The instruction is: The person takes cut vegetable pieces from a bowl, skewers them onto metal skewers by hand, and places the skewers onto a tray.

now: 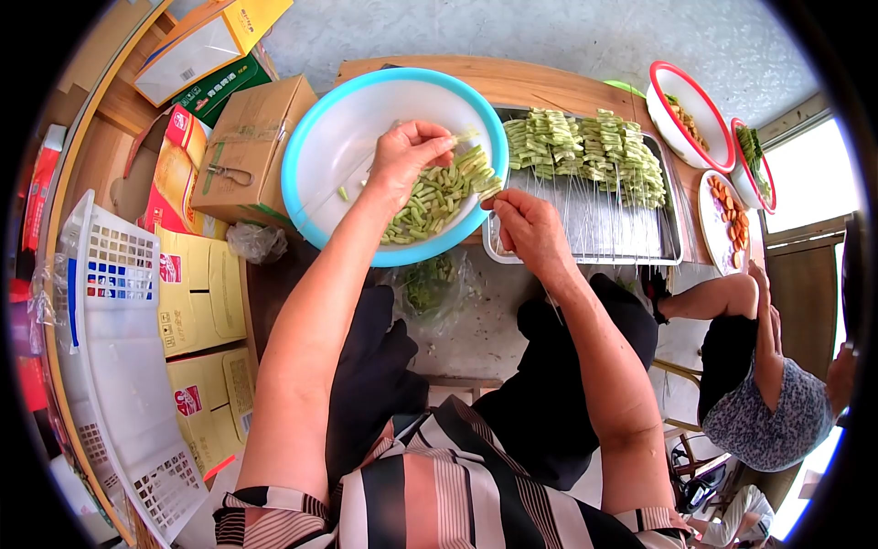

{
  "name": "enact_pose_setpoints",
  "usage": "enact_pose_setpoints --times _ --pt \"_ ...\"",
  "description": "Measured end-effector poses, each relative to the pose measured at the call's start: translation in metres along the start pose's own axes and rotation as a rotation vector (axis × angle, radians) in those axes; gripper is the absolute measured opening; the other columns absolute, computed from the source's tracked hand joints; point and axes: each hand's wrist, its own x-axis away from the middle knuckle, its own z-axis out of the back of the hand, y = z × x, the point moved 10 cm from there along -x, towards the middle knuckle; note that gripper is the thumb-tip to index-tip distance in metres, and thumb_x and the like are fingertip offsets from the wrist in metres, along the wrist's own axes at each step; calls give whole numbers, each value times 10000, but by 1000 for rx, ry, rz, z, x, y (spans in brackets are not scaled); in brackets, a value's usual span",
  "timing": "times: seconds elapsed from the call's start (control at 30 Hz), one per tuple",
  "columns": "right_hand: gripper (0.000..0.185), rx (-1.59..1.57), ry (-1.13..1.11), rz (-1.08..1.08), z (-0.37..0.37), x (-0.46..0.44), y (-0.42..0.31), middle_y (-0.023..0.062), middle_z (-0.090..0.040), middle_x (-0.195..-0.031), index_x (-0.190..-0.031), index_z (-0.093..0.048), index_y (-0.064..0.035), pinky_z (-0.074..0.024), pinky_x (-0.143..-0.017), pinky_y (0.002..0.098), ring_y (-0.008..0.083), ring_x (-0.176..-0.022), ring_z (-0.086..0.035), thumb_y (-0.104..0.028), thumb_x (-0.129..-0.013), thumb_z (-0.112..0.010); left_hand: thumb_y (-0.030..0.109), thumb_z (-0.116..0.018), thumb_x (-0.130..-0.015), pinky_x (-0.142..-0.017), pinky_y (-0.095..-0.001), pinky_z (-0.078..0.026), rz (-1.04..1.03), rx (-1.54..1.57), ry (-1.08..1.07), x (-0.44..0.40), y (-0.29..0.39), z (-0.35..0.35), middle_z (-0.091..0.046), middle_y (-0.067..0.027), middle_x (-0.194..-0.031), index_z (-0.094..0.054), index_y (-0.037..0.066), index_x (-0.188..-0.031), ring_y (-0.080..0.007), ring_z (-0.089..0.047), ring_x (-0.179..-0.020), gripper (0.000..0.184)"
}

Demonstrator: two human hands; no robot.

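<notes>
My left hand (402,163) is raised over a white basin (315,165) with a light-blue rim. Its thumb and fingers are pinched on a small pale-green bean piece (465,136). At the basin's right rim, my right hand (532,229) is closed round the end of a thin skewer. Green bean pieces (477,170) sit in a row along this skewer, just below the left fingertips. Loose cut bean pieces (422,209) lie heaped in the basin. Beside it, a metal tray (604,240) carries several finished-looking bean skewers (585,151), their bare sticks pointing toward me.
Right of the tray stand a red-rimmed bowl (655,108), a smaller red-rimmed bowl (766,181) and a plate (712,220) of orange slices. Cardboard boxes (251,137) and a white plastic basket (119,320) are at left. Another person (768,403) sits at right.
</notes>
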Motion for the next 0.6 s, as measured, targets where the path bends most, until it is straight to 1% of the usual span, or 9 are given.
enact_pose_setpoints --times 0.07,0.13,0.2,0.23,0.3,0.43,0.5,0.53,0.6 --pt "220 -6 6 0 1 -1 0 22 -475 -482 -911 -662 1 -377 -456 276 83 -448 -462 -154 -912 -506 59 -661 -842 -756 -287 -534 -15 -51 -7 3 1 -7 -640 -38 -846 -610 36 -949 -131 -621 -770 122" --pt "239 -81 -38 -21 -4 -2 2 -35 -438 -505 -998 -639 -12 -283 -414 210 38 -433 -360 -162 -964 -456 62 -660 -844 -763 -290 -530 -29 -100 -17 4 3 -12 -638 -34 -855 -610 40 -944 -126 -615 -791 114" --pt "228 -154 -43 -33 -3 -4 6 -24 -450 -490 -964 -645 -13 -303 -415 223 47 -428 -383 -164 -952 -474 62 -647 -853 -786 -305 -524 0 56 -44 4 1 -16 -623 -31 -897 -595 50 -941 -128 -605 -849 103" --pt "219 -227 -49 -44 -3 -5 8 -12 -461 -476 -929 -650 -15 -323 -417 235 57 -424 -406 -165 -941 -491 62 -647 -853 -786 -305 -524 -1 57 -42 4 1 -17 -623 -31 -897 -595 50 -941 -128 -605 -849 103" --pt "217 -248 -58 -50 -4 -6 7 -16 -459 -478 -928 -650 -18 -316 -413 226 51 -421 -395 -164 -944 -490 55 -631 -862 -800 -320 -521 56 178 -80 5 -4 -23 -606 -31 -931 -578 59 -944 -133 -598 -882 97" --pt "205 -250 -67 -56 -6 -4 8 -22 -464 -492 -943 -645 -24 -311 -410 213 39 -427 -382 -163 -949 -494 43 -626 -863 -815 -328 -519 54 134 -73 5 -5 -24 -598 -36 -934 -565 60 -945 -140 -599 -883 104" --pt "201 -256 -59 -63 -7 -4 8 -20 -472 -500 -954 -642 -27 -313 -412 212 38 -434 -387 -164 -950 -495 45 -652 -842 -753 -308 -537 8 175 -52 4 -2 -23 -617 -28 -876 -575 58 -901 -129 -610 -810 98" --pt "198 -262 -51 -70 -7 -4 9 -19 -479 -507 -965 -639 -29 -315 -413 212 36 -441 -392 -165 -951 -496 45 -652 -842 -753 -308 -537 9 175 -52 2 -3 -22 -617 -28 -876 -575 58 -901 -129 -610 -810 98" --pt "211 -245 -62 -74 -8 -4 10 -24 -474 -526 -999 -630 -27 -299 -416 203 35 -442 -373 -172 -964 -482 40 -667 -830 -740 -290 -531 -34 207 40 -1 -1 -10 -618 -23 -863 -580 59 -889 -121 -607 -803 107"
